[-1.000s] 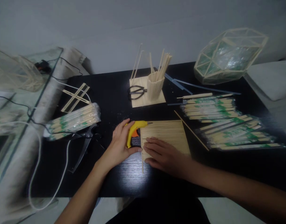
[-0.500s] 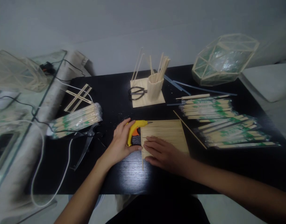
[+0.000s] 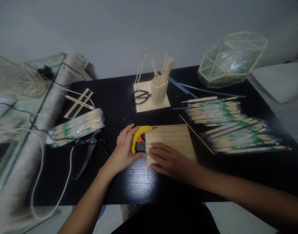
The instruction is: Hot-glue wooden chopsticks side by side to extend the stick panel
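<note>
My left hand [image 3: 123, 151] is wrapped round the handle of a yellow glue gun [image 3: 138, 135] that rests on the black table [image 3: 129, 182], nozzle pointing right. A flat mat of bamboo sticks [image 3: 173, 138] lies just right of the gun. My right hand [image 3: 167, 159] lies flat on the mat's near left corner, fingers stretched out and pressing it down. One loose stick [image 3: 147, 167] runs along the mat's left edge and juts toward me, between both hands.
A stick cup [image 3: 159, 91] and black scissors [image 3: 140, 96] stand on a small stick board at the back. Wrapped chopstick packs [image 3: 234, 130] lie right, another bundle [image 3: 77, 127] and shears [image 3: 88, 152] left. A faceted stick lantern [image 3: 231, 58] sits back right. A cord [image 3: 37, 175] trails left.
Both hands hold the same pose on the gun and the mat. Only the view has shifted slightly.
</note>
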The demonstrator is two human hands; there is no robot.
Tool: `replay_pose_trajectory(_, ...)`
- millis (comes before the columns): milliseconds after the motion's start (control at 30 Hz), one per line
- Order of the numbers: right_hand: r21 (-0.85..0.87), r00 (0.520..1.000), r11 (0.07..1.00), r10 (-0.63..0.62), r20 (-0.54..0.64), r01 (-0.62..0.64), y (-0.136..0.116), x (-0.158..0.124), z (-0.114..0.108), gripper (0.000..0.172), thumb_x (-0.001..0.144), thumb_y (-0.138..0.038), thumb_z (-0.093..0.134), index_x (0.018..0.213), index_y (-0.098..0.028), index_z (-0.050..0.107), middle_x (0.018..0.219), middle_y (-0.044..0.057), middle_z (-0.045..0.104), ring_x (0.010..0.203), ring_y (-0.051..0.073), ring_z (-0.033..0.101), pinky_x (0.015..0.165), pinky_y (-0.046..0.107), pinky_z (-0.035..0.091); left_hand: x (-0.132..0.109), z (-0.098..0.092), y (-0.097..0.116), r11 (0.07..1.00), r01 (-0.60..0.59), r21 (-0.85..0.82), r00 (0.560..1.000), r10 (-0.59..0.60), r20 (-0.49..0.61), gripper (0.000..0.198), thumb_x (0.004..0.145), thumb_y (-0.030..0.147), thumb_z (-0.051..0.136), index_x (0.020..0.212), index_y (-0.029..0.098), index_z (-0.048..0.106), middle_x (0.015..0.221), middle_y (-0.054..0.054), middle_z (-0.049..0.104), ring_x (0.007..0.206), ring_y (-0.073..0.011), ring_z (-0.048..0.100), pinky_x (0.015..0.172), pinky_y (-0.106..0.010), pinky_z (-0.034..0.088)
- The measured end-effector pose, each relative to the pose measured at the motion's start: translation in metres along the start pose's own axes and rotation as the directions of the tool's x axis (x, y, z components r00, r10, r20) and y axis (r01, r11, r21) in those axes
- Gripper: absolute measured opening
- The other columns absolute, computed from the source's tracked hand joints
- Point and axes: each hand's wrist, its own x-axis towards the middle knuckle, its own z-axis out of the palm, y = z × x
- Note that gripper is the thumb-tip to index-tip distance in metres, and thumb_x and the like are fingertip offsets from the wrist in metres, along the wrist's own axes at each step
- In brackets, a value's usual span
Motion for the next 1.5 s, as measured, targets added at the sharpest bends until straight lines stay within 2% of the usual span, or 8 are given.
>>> replay_pose_trajectory(167, -0.037, 1.000, 0.999, -0.022, -0.017, 0.021, 0.0006, -0.0001, 0.0012, 0.028, 0.106, -0.028, 0.067, 0.125, -0.007, 0.069, 0.124, 0.016, 0.075, 0.126, 0.029, 0.069, 0.119, 0.048, 0.058, 0.0001, 0.0004, 0.0000, 1.000, -0.005, -0.001, 1.000, 0.005, 0.000, 0.105, 0.083, 0.049, 0.092, 0.166, 0.036, 0.029, 0.169, -0.018, 0.036, 0.158, -0.0430, 0.038, 0.127, -0.066, 0.034)
replay_pose_trajectory(567, -0.045, 1.000, 0.999, -0.016, 0.006, 0.017, 0.0004, 0.0003, 0.0019, 0.025, 0.107, -0.027, 0.064, 0.126, -0.011, 0.071, 0.123, 0.013, 0.075, 0.126, 0.027, 0.069, 0.120, 0.047, 0.057, 0.0002, 0.0001, -0.0012, 1.000, 0.003, -0.010, 1.000, -0.003, -0.001, 0.105, 0.083, 0.050, 0.092, 0.166, 0.037, 0.031, 0.169, -0.017, 0.037, 0.158, -0.0439, 0.038, 0.127, -0.067, 0.034)
replay_pose_trajectory(1033, -0.045, 1.000, 0.999, -0.026, 0.005, 0.026, 0.0003, -0.0009, 0.0029, 0.032, 0.105, -0.028, 0.068, 0.131, -0.008, 0.069, 0.124, 0.016, 0.076, 0.128, 0.028, 0.067, 0.121, 0.048, 0.057, 0.0008, 0.0007, -0.0004, 1.000, 0.006, 0.003, 1.000, -0.006, -0.001, 0.105, 0.082, 0.051, 0.093, 0.166, 0.036, 0.030, 0.169, -0.018, 0.037, 0.158, -0.0433, 0.038, 0.127, -0.067, 0.034)
replay_pose_trajectory(1233, -0.029, 1.000, 1.000, -0.007, 0.000, 0.007, 0.0000, -0.0014, 0.0031, 0.032, 0.104, -0.028, 0.069, 0.131, -0.009, 0.069, 0.127, 0.016, 0.075, 0.130, 0.028, 0.066, 0.120, 0.049, 0.057, 0.0002, 0.0015, 0.0006, 1.000, 0.007, 0.006, 1.000, -0.007, -0.006, 0.093, 0.092, 0.051, 0.084, 0.166, 0.035, 0.031, 0.170, -0.017, 0.038, 0.159, -0.0418, 0.038, 0.128, -0.066, 0.032)
replay_pose_trajectory(1500, -0.056, 1.000, 0.998, -0.019, 0.015, 0.020, -0.0006, -0.0012, 0.0015, 0.029, 0.108, -0.029, 0.064, 0.128, -0.008, 0.070, 0.125, 0.015, 0.074, 0.129, 0.027, 0.068, 0.121, 0.046, 0.056, 0.0008, 0.0029, 0.0016, 1.000, 0.011, -0.005, 1.000, -0.011, -0.028, 0.091, 0.091, 0.052, 0.084, 0.165, 0.035, 0.033, 0.168, -0.017, 0.040, 0.157, -0.0419, 0.039, 0.127, -0.067, 0.034)
